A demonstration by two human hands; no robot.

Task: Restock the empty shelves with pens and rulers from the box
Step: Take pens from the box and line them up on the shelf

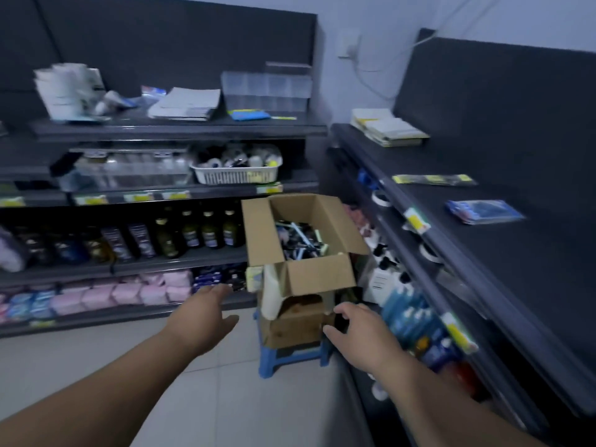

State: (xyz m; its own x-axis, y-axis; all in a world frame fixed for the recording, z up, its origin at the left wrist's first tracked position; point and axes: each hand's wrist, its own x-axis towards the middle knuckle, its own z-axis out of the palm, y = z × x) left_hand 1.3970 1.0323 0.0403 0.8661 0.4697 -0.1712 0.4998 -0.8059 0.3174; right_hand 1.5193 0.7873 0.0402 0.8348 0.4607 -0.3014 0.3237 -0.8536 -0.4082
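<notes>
Head view: an open cardboard box (317, 275) of pens (300, 240) sits on a lower carton (290, 327) on a blue stool (290, 356). Left of the box, the left hand (206, 312) reaches out, fingers straight and empty. Below the box, the right hand (361, 330) curls at the carton's corner; I cannot tell whether it grips.

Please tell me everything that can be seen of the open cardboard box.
The cardboard box is brown and plain, with all four flaps folded open. It is upright, slightly turned, and holds a jumbled heap of what look like pens. It stands on a lower carton on a blue stool, in the corner between the shelves.
</notes>
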